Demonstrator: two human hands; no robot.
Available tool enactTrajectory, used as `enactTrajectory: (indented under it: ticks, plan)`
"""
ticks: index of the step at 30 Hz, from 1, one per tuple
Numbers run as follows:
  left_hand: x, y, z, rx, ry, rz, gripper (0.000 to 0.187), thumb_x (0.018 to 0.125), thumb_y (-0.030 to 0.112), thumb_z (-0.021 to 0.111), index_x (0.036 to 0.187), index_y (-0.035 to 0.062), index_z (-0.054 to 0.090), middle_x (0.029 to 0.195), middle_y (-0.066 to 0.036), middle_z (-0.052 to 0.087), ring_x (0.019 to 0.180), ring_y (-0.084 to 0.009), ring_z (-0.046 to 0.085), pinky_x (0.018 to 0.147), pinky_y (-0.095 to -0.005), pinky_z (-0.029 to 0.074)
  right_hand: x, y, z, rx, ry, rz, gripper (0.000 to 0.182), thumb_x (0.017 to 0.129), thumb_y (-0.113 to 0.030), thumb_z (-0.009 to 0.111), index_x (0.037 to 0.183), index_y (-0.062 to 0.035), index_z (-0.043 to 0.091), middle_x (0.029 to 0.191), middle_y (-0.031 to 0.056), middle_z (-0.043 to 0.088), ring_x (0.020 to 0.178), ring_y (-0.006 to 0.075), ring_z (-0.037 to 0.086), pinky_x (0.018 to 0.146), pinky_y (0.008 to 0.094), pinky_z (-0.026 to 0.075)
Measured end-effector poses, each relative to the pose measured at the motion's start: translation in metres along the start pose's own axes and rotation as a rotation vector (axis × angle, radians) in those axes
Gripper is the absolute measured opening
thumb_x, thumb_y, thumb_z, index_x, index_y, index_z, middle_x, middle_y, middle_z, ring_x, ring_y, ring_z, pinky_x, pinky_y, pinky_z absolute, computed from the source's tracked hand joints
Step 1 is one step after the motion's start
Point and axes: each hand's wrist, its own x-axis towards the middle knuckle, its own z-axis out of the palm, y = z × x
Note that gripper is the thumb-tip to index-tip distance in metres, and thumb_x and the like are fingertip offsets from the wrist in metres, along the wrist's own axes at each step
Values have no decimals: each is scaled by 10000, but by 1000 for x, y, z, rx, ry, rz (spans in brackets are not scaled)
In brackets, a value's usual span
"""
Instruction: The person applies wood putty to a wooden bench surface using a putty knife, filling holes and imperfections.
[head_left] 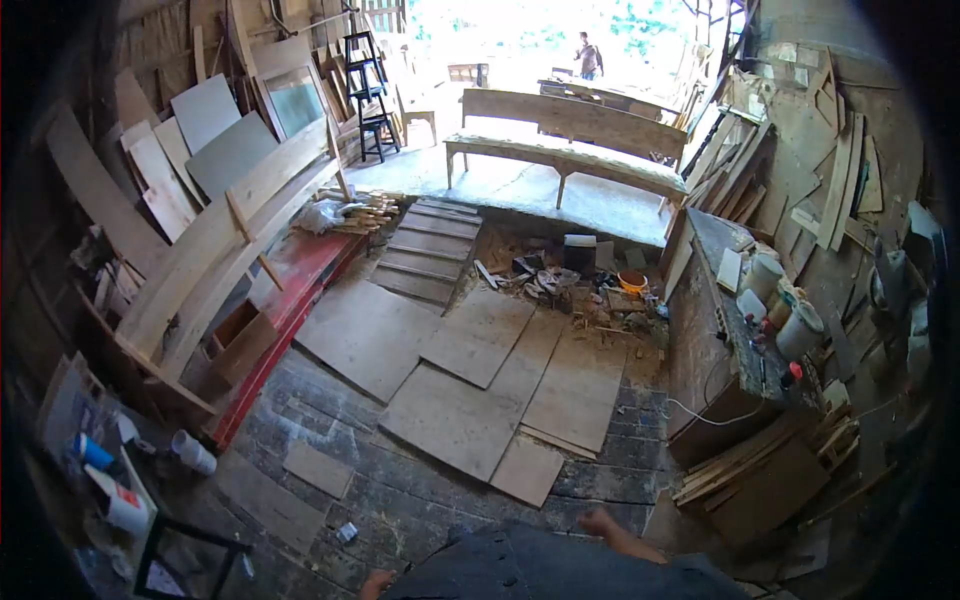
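Observation:
At the bottom edge my left hand (376, 583) shows only in part beside my dark shirt (520, 565); its fingers cannot be made out. My right hand (598, 521) hangs above the floorboards with its fingers curled in, and nothing shows in it. Neither hand touches anything that I can see. The nearest thing to my right hand is a small flat board (527, 472) on the floor. Beyond it, several large flat wooden panels (455, 420) overlap on the floor. A small crumpled white item (347, 532) lies on the floorboards near my left hand.
A long bench (570, 165) stands across the doorway and another (240, 235) on the left, by a red platform edge (270, 370). On the right, a workbench (735, 350) carries tubs, with boards (750, 480) stacked below. Scraps lie around an orange bucket (632, 282). A person (590, 57) is outside.

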Motion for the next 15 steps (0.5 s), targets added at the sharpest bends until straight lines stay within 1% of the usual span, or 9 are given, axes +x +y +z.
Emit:
enactTrajectory:
  ticks: [1,2,3,4,5,7,9,13,15]
  plan:
    - [6,21,-19,138,214,39,291,865,295,614,1033,57,621,823,-66,633,716,-174,599,599,-350,488,56,40,30,141,-145,150,409,855,-328,628,1151,-46,609,975,139,657,816,216,623,705,343,492]
    - [12,51,-38,277,432,84,304,860,305,622,1039,59,622,836,-63,640,732,-164,604,610,-346,493,103,92,50,146,-137,140,409,855,-328,628,1151,-46,609,975,139,657,816,216,623,705,343,492]
    - [14,78,-54,413,651,119,316,855,314,631,1044,61,622,849,-59,647,748,-154,608,620,-343,498,156,130,51,-181,-286,-318,397,840,-367,640,1045,-27,661,963,111,663,819,206,619,719,364,501]
    - [22,105,-65,158,710,137,263,865,283,605,994,54,614,786,-51,630,669,-163,594,554,-339,468,146,133,57,-178,-295,-314,397,840,-367,640,1045,-27,661,963,111,663,819,206,619,719,364,501]
    - [20,143,-60,-102,763,147,218,875,252,578,943,47,606,723,-42,612,589,-173,581,489,-335,439,165,99,68,-50,-231,227,380,829,-363,647,973,-12,663,962,141,659,804,262,623,658,398,495]
    - [2,232,-58,83,878,232,224,871,266,586,928,51,610,762,-46,632,622,-160,596,488,-348,453,145,63,25,143,-249,196,367,826,-352,657,948,-7,665,912,130,661,785,250,619,645,395,491]
    - [8,304,-65,29,867,378,231,863,283,599,910,58,621,782,-44,648,650,-153,606,507,-335,466,188,43,12,334,-261,162,354,823,-341,667,923,-2,666,862,120,663,766,238,614,631,392,488]
    - [46,442,-67,12,877,408,249,848,304,623,893,59,630,791,-48,657,648,-143,605,505,-308,463,356,-42,-18,589,-512,579,264,835,-267,663,877,-7,650,763,108,635,636,217,560,585,390,477]
    - [75,491,-78,137,869,370,257,843,306,626,926,64,644,818,-51,658,653,-142,608,534,-285,473,365,-68,-58,633,-586,692,243,838,-249,662,866,-8,646,738,105,628,604,211,547,573,390,475]
